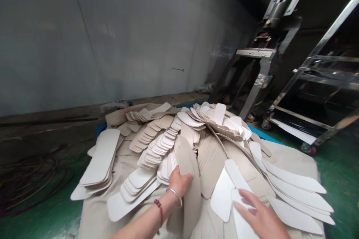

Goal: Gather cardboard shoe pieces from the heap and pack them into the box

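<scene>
Left hand (179, 181) is gripping an upright insole piece (190, 171), long axis running away; right hand (259, 216) is lying open on flat pieces (238, 190) nearby.

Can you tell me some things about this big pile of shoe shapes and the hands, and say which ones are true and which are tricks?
1. The left hand grips an upright beige insole piece. True.
2. The right hand holds a pair of scissors. False: it rests open on a white insole piece, with no tool.
3. The left wrist wears a silver bangle and a red bead bracelet. True.
4. The floor is red. False: it is green.
5. The insole pile is all black. False: the pieces are white and beige.
</scene>
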Tool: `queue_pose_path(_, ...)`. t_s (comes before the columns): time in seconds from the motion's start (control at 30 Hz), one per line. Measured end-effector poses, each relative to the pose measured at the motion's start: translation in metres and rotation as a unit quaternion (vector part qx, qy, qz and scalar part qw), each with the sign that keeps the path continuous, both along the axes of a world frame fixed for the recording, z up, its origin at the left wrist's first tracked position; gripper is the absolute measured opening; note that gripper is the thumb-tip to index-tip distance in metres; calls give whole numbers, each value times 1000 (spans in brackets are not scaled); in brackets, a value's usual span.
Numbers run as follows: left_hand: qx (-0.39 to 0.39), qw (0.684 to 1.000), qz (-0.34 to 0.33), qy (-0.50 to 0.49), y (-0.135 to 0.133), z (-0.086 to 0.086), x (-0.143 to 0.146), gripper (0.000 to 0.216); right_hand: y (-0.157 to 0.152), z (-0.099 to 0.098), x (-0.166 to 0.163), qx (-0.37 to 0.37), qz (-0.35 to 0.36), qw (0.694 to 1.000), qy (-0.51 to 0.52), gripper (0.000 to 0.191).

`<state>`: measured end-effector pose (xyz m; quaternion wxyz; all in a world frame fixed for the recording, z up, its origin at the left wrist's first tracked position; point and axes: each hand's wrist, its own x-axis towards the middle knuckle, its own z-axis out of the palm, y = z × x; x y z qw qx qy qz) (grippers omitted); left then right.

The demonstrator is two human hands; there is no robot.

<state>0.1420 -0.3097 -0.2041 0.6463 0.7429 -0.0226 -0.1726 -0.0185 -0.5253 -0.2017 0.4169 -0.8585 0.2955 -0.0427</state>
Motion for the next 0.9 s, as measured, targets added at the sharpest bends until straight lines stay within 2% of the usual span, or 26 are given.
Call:
queue_pose_path(0.07,-32,999,-12,16,0,14,-13,30,56,-14,26,47,67,997,-1,104)
queue_pose_path(0.13,-56,997,-41,36,3,27,-24,28,105,-23,44,66,93,993,-28,114)
queue_pose_path(0.2,-9,996,-86,37,8,36,-31,14,136,-27,52,93,122,985,-75,116)
queue_pose_path(0.23,33,993,-111,33,11,37,-33,16,144,-28,53,120,140,978,-93,114)
queue_pose_path(0.33,138,972,-185,34,19,24,-40,38,142,-35,53,201,126,967,-91,93)
queue_pose_path(0.43,128,948,-290,37,23,-3,-47,48,117,-52,55,159,71,985,-21,69)
queue_pose_path(0.5,131,936,-327,4,25,-18,-47,48,101,-62,51,133,45,990,8,60)
queue_pose_path(0.53,149,938,-312,-26,28,-22,-44,42,94,-64,46,139,26,990,5,59)
queue_pose_path(0.6,210,946,-217,-115,37,-24,-32,27,86,-57,36,180,-23,983,-23,58)
queue_pose_path(0.67,278,939,-83,-182,49,-22,-14,23,84,-34,29,259,-63,963,-40,58)
queue_pose_path(0.7,303,934,-30,-189,55,-20,-5,28,85,-20,31,309,-76,947,-37,58)
queue_pose_path(0.8,337,932,38,-130,65,-18,15,50,93,19,63,462,-67,884,-28,62)
queue_pose_path(0.87,335,938,51,-79,64,-18,20,60,99,29,100,516,-15,855,-47,59)
queue_pose_path(0.9,333,939,60,-55,62,-18,21,62,102,27,120,507,1,859,-67,56)
